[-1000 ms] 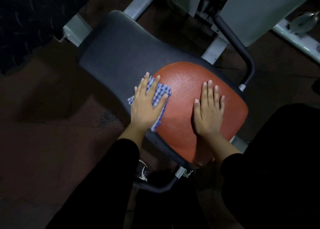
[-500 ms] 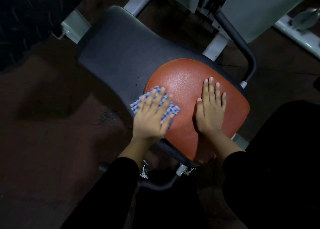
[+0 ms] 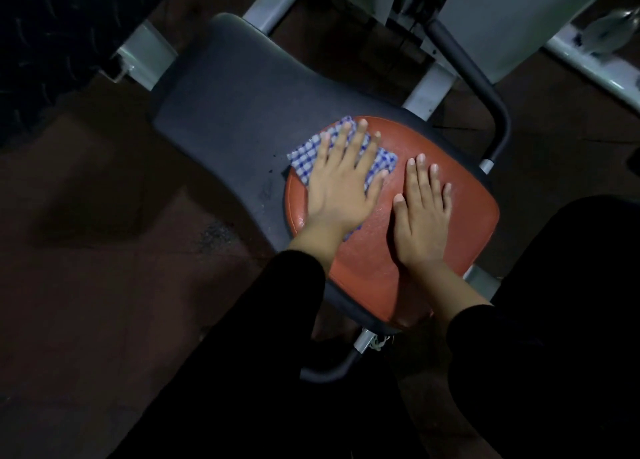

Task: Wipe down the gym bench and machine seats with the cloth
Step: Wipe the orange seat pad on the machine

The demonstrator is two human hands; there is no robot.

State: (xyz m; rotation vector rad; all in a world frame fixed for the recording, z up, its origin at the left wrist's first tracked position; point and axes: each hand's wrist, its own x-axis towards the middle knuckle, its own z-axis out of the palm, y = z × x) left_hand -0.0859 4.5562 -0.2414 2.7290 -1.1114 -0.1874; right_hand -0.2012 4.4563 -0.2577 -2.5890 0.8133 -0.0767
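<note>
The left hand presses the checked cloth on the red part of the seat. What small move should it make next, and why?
Probably slide the left hand and the checked cloth sideways toward the right hand. The cloth covers only the far left corner of the red pad, so the middle looks unwiped. The right hand lies flat there and may need to lift off.
</note>
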